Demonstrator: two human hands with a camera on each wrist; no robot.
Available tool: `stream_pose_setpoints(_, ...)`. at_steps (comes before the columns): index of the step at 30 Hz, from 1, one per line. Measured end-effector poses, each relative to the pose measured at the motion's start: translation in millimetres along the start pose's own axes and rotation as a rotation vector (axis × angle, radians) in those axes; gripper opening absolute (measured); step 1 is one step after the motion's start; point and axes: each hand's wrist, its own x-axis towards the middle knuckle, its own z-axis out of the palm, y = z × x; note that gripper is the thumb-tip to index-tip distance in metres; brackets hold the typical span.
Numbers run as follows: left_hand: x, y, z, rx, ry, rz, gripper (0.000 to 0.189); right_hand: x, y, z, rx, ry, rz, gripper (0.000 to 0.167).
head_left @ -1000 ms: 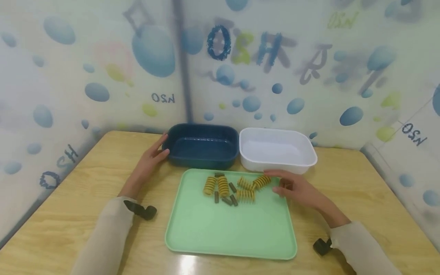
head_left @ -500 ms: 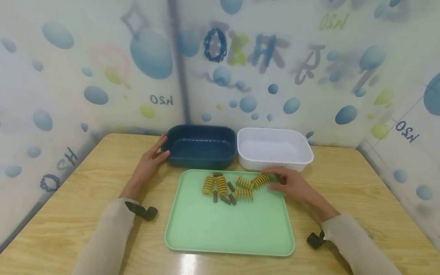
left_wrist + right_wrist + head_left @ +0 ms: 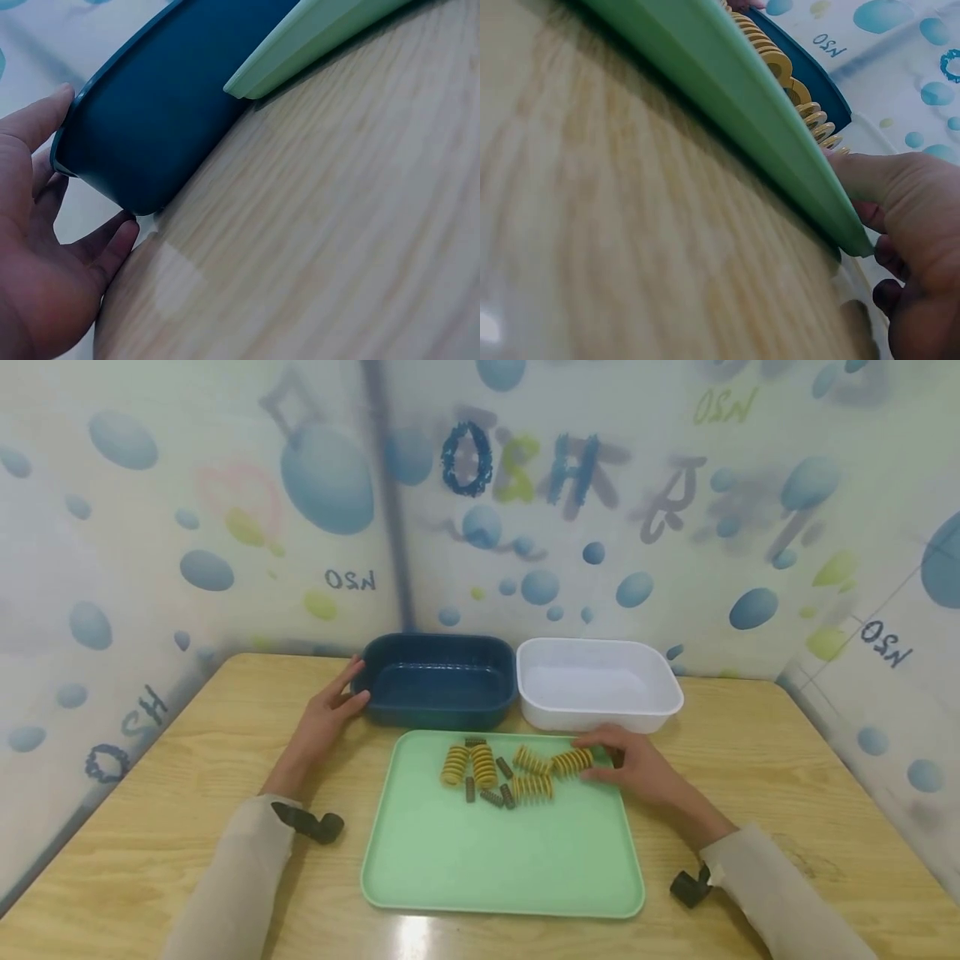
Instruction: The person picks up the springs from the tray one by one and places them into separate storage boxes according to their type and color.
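Note:
My left hand (image 3: 324,714) rests against the left end of a dark blue rectangular dish (image 3: 442,714). In the left wrist view its fingers (image 3: 46,120) touch the dish rim, with other fingers lower down by its base. On the light green tray (image 3: 502,860), my right hand (image 3: 630,762) pinches the right end of a yellow coil spring (image 3: 572,763) between thumb and index finger. Two more yellow springs, a slanted one (image 3: 532,761) and a level one (image 3: 532,788), lie to its left. In the right wrist view, the tray edge (image 3: 765,97) hides most of the grip.
A white rectangular dish (image 3: 600,718) stands right of the blue one, behind the tray. Two upright-lying yellow springs (image 3: 454,766) and several small dark springs (image 3: 492,797) lie at the tray's back left. The wooden table (image 3: 180,793) meets patterned walls (image 3: 525,527) behind.
The right hand's yellow spring has turned from a slant to nearly level and shifted slightly right. The view has drifted slightly; the left hand stays at the blue dish.

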Motion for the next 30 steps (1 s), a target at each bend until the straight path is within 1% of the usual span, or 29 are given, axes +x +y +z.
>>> stream_pose_setpoints(2, 2.1, -8.4, -1.6, 0.004, -0.004, 0.003, 0.059, -0.2, 1, 1, 0.004, -0.001, 0.015, 0.039)
stream_pose_setpoints(5, 4.3, -17.8, -3.8, 0.044, -0.011, -0.002, 0.059, 0.1, 4, 1, 0.012, -0.009, 0.027, 0.037)
stream_pose_setpoints(9, 6.9, -20.7, -5.0, 0.075, -0.014, -0.010, 0.061, -0.7, 3, 1, 0.012, -0.023, 0.034, 0.036)
stream_pose_setpoints(12, 8.8, -20.4, -5.3, 0.076, -0.016, -0.017, 0.062, -2.7, -9, -1, 0.011, -0.038, 0.036, 0.035)
stream_pose_setpoints(15, 8.6, -17.2, -6.0, 0.073, -0.029, -0.021, 0.062, -4.5, -24, -4, 0.008, -0.060, 0.044, 0.035)
stream_pose_setpoints(18, 5.8, -6.4, -6.0, 0.062, -0.040, -0.016, 0.060, -4.3, -32, -7, -0.001, -0.076, 0.054, 0.034)
stream_pose_setpoints(20, 3.0, 3.0, -5.2, 0.064, -0.042, -0.017, 0.059, -3.6, -28, -6, -0.013, -0.079, 0.060, 0.034)
stream_pose_setpoints(23, 1.3, 9.9, -4.0, 0.064, -0.042, -0.010, 0.058, -2.8, -12, -5, -0.026, -0.075, 0.061, 0.035)
stream_pose_setpoints(26, 5.3, -2.2, -4.7, 0.059, -0.038, 0.000, 0.059, -3.7, -2, -4, -0.033, -0.066, 0.065, 0.035)
stream_pose_setpoints(30, 9.9, -21.9, -6.0, 0.053, -0.024, 0.003, 0.059, -5.5, -2, -3, -0.021, -0.053, 0.081, 0.035)
